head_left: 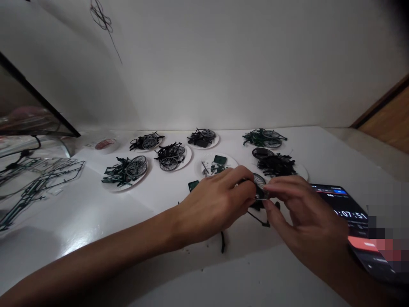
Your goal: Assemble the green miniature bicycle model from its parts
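Note:
In the middle of the white table, my left hand (220, 200) and my right hand (306, 219) meet at a partly built miniature bicycle. A spoked wheel (259, 179) of it shows between them, and thin dark frame parts (262, 221) stick out below. My left fingers are closed round the bicycle's near side, hiding much of it. With thumb and fingertips, my right hand pinches its edge; the exact part there is too small to tell. Just behind lies a paper plate (234, 161) with small green parts (220, 160). A loose curved black piece (223, 243) lies below my left wrist.
Paper plates with dark bicycle parts stand along the back, including a left heap (126, 171) and a right heap (276, 164). Sprue frames (41, 183) lie at left. A phone (338, 204) showing a timer is beside my right hand. A white wall (204, 64) rises behind.

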A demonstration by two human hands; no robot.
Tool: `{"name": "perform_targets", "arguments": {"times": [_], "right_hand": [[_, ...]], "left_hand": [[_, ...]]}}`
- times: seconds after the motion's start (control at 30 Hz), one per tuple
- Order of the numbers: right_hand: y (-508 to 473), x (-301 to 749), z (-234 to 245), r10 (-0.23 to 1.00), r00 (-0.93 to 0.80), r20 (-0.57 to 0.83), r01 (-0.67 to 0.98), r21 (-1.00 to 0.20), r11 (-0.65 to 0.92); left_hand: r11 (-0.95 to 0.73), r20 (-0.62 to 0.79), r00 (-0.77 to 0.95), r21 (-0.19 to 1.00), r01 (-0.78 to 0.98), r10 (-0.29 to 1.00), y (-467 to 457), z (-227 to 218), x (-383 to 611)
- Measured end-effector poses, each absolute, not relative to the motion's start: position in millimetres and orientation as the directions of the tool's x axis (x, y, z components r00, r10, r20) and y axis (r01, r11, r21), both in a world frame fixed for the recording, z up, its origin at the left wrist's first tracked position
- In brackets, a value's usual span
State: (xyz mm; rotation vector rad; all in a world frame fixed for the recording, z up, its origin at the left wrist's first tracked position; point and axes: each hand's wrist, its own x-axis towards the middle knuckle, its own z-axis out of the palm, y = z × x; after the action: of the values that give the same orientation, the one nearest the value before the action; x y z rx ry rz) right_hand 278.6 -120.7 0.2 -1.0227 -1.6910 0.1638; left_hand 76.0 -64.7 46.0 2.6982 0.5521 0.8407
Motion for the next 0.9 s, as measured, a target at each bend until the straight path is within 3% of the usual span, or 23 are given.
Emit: {"name": "perform_targets", "arguments": {"times": [0.17, 0.27, 0.67, 0.9], "right_hand": [[-123.2, 281.4, 4.0, 0.633, -0.105, 0.767, 0.573, -0.474, 0.669], [-122.2, 280.5, 7.9, 0.599, -0.181, 0.780, 0.587, -0.402, 0.702], [-117.7, 283.8, 4.5, 0.565, -0.184, 0.805, 0.638, -0.339, 0.691], [-118.0, 282.2, 4.4, 0.558, -0.175, 0.811, 0.640, -0.337, 0.691]], "left_hand": [[-0.844, 0.502, 0.724, 0.495, 0.207, 0.472, -64.5, 47.4, 76.5], [-0.834, 0.465, 0.751, 0.512, 0.203, 0.469, -65.0, 48.4, 76.3], [-0.936, 0.480, 0.819, 0.301, 0.181, 0.313, -63.3, 44.6, 76.0], [-0.945, 0.515, 0.801, 0.265, 0.191, 0.306, -61.2, 41.9, 75.7]]}}
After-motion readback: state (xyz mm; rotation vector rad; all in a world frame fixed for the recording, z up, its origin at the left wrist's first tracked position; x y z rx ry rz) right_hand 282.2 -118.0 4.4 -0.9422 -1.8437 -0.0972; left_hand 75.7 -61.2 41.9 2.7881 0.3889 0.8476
